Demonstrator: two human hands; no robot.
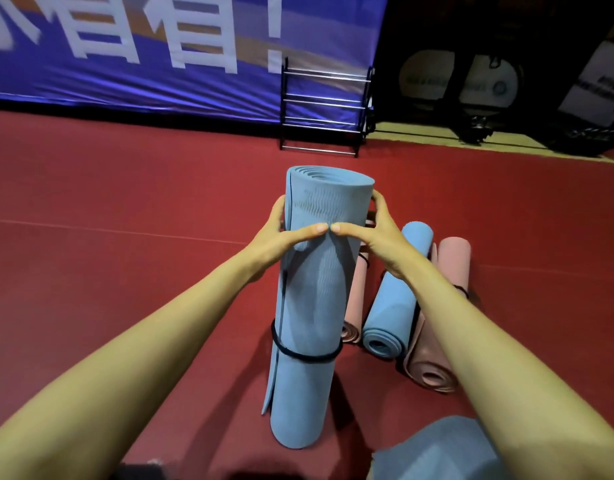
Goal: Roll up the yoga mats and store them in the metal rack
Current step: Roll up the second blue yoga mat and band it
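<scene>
From my head camera, both my hands are wrapped round the top of a rolled blue mat (312,292), left hand (281,237) and right hand (381,237) gripping opposite sides with the thumbs meeting in front. The mat stands on end on the red floor (125,244), a black band (303,355) cinched round its lower part. Just beside it on my right lie another blue roll (395,299) and pink rolled mats (433,372), touching one another. The metal rack (324,109) stands well apart against the blue banner (160,84), and I see no mat in it. I judge the rolling nearly done and all of the storing left.
</scene>
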